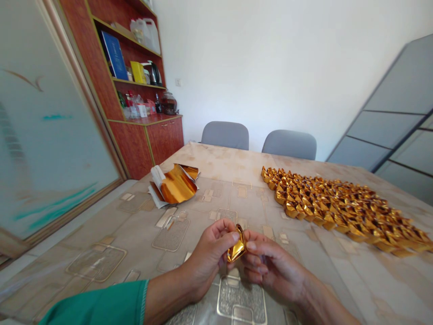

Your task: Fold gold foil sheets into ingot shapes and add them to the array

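Observation:
Both my hands meet low in the middle of the view over the table. My left hand and my right hand pinch a small folded piece of gold foil paper between thumbs and fingertips, held just above the tabletop. Both hands are closed on it. A stack of flat gold foil sheets with curled edges lies at the left of the table, beyond my left hand. To the right, several finished folded gold pieces lie packed in rows.
Two grey chairs stand at the table's far side. A red-brown cabinet with shelves holding bottles and books stands at the left. A frosted glass door fills the left edge; grey panels lean at the right.

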{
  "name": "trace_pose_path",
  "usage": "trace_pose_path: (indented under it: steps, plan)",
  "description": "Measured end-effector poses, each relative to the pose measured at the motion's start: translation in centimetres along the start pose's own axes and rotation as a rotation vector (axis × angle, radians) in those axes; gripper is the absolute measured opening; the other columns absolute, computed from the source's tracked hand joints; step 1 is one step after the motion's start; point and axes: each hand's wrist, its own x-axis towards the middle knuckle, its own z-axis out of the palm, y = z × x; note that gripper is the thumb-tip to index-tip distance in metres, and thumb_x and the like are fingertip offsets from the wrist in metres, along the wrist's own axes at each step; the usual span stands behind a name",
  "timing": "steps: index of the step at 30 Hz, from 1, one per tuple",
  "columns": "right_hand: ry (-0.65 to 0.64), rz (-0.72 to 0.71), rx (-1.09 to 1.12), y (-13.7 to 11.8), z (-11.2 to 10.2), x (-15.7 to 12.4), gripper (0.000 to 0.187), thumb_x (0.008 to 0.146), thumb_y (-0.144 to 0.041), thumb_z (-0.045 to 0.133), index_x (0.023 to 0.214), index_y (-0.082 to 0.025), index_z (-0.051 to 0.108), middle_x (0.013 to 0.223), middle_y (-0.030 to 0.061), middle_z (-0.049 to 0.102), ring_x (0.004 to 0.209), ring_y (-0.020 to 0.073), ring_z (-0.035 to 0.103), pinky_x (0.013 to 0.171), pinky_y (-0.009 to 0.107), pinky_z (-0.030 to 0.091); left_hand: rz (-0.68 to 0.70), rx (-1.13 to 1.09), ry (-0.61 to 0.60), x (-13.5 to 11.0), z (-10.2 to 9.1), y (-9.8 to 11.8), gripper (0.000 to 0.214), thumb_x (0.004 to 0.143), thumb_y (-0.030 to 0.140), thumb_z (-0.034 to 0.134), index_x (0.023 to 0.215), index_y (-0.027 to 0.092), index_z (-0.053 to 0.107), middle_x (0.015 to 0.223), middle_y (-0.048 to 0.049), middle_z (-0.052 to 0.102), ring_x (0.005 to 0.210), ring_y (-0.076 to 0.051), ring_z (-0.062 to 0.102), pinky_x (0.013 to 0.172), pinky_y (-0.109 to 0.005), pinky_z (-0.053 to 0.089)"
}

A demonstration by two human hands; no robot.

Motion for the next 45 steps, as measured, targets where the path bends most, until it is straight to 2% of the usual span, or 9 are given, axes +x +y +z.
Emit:
trace_pose_path:
  steps: [5,8,12,15,18,23,30,35,45]
  plan:
    - [0.008,0.0,-0.022,-0.1,0.2,0.0,0.017,0.081,-0.023,0.073,0.09,-0.015,0.062,0.054,-0.0098,0.039,0.045,0.0048,0.019,0.046,0.02,0.021,-0.01,0.005,-0.015,-0.2,0.1,0.2,0.041,0.067,0.04,0.083,0.08,0.018,0.052,0.064,0.0048,0.054,0.051,-0.006,0.045,0.043,-0.016,0.035]
    - [0.004,0.019,-0.032,0.0,0.1,0.0,0.016,0.081,-0.023,0.073,0.089,-0.015,0.062,0.054,-0.0096,0.039,0.045,0.005,0.021,0.046,0.02,0.021,-0.01,0.051,0.016,-0.2,0.0,0.2,0.042,0.066,0.043,0.083,0.078,0.018,0.051,0.06,0.0055,0.051,0.049,-0.006,0.042,0.041,-0.016,0.033]
    - [0.022,0.024,-0.002,0.0,0.1,-0.1,0.015,0.081,-0.021,0.074,0.088,-0.014,0.063,0.054,-0.0092,0.04,0.046,0.0049,0.021,0.046,0.019,0.021,-0.027,0.076,0.04,-0.1,-0.3,0.0,0.038,0.072,0.043,0.077,0.08,0.018,0.05,0.06,0.0061,0.049,0.049,-0.006,0.041,0.041,-0.015,0.032]
    - [0.052,0.006,0.012,-0.1,0.2,-0.1,0.019,0.078,-0.022,0.076,0.09,-0.014,0.064,0.054,-0.0094,0.04,0.046,0.0044,0.02,0.046,0.018,0.021,-0.046,0.055,-0.01,-0.1,-0.5,0.0,0.033,0.076,0.039,0.074,0.086,0.019,0.05,0.065,0.005,0.052,0.053,-0.007,0.045,0.044,-0.016,0.036]
    - [0.073,-0.007,0.02,-0.1,0.3,-0.1,0.021,0.077,-0.022,0.078,0.092,-0.014,0.065,0.054,-0.0095,0.04,0.046,0.0043,0.021,0.046,0.018,0.021,-0.046,0.07,-0.052,-0.2,-0.5,0.2,0.032,0.073,0.033,0.076,0.09,0.019,0.052,0.07,0.0041,0.054,0.056,-0.008,0.048,0.046,-0.017,0.039]
    - [0.047,0.002,0.007,-0.1,0.1,0.0,0.016,0.08,-0.022,0.076,0.087,-0.015,0.064,0.053,-0.009,0.04,0.046,0.0049,0.024,0.047,0.019,0.023,-0.048,0.093,0.003,0.0,-0.3,0.5,0.027,0.067,0.022,0.074,0.083,0.017,0.051,0.066,0.0044,0.053,0.054,-0.007,0.046,0.047,-0.018,0.036]
    - [0.034,-0.006,-0.019,-0.1,0.1,0.0,0.018,0.079,-0.022,0.078,0.089,-0.015,0.065,0.055,-0.0087,0.042,0.046,0.0042,0.022,0.046,0.018,0.022,-0.122,-0.003,-0.049,0.1,-0.8,0.6,0.026,0.07,0.024,0.073,0.088,0.017,0.054,0.072,0.0024,0.056,0.058,-0.008,0.049,0.05,-0.019,0.036]
    - [0.067,0.005,-0.044,0.0,0.4,0.0,0.021,0.077,-0.024,0.08,0.09,-0.016,0.065,0.059,-0.0071,0.045,0.049,0.0052,0.031,0.049,0.018,0.029,-0.141,0.033,-0.017,0.0,-0.7,1.0,0.023,0.068,0.022,0.072,0.083,0.017,0.056,0.068,0.003,0.055,0.054,-0.007,0.048,0.048,-0.018,0.03]
    - [0.057,-0.014,-0.016,-0.1,0.2,-0.1,0.024,0.077,-0.019,0.079,0.096,-0.015,0.065,0.062,-0.0058,0.049,0.053,0.006,0.038,0.054,0.019,0.036,-0.208,0.016,-0.075,-0.1,-0.8,1.9,0.029,0.068,0.019,0.074,0.091,0.019,0.058,0.078,0.0017,0.059,0.057,-0.006,0.05,0.049,-0.017,0.032]
